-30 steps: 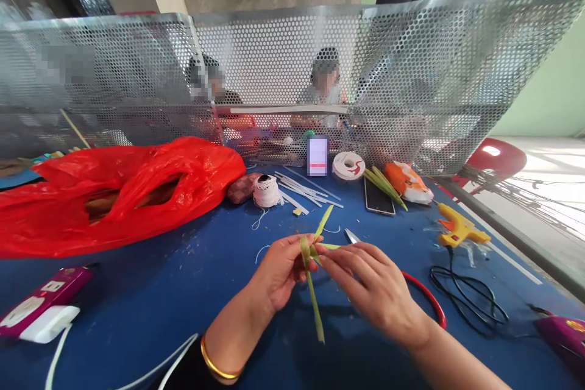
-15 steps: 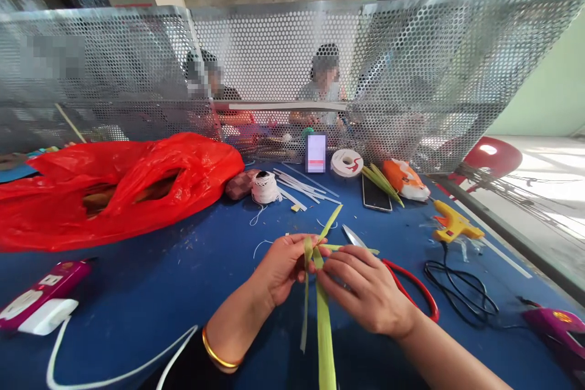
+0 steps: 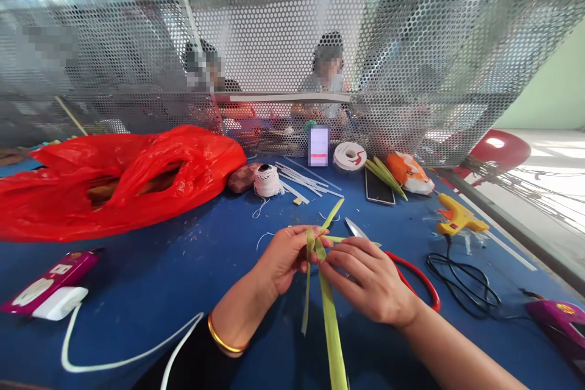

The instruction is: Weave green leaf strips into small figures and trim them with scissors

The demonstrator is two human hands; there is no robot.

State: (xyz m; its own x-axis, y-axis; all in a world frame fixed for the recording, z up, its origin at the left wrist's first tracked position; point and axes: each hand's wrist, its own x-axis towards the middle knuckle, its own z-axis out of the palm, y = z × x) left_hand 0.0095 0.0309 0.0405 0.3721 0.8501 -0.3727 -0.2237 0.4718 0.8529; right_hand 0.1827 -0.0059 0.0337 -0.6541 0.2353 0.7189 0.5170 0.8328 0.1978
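Observation:
Several yellow-green flat leaf-like strips (image 3: 332, 332) cross at a small folded knot between my hands, above the blue table. My left hand (image 3: 287, 256) is closed, pinching the crossing from the left. From the right, my right hand (image 3: 372, 280) has its fingers closed at the top of the long strip, which hangs toward me. A thinner strip end dangles beside it, and others stick out up and to the right. Partly under my right hand lie scissors (image 3: 412, 268) with red handles, blades pointing away.
A red plastic bag (image 3: 201, 152) fills the left. Behind are a thread spool (image 3: 267, 181), white strips (image 3: 304, 180), a phone (image 3: 319, 146), a ribbon roll (image 3: 350, 157) and another phone (image 3: 379, 189). A yellow glue gun (image 3: 461, 216) with cable lies right. Perforated metal screens (image 3: 274, 42) separate two seated people.
The view has shifted slightly, so the scene sits a little higher. Both hands keep their hold on the strips; the long strip's lower end now slants slightly more to the right.

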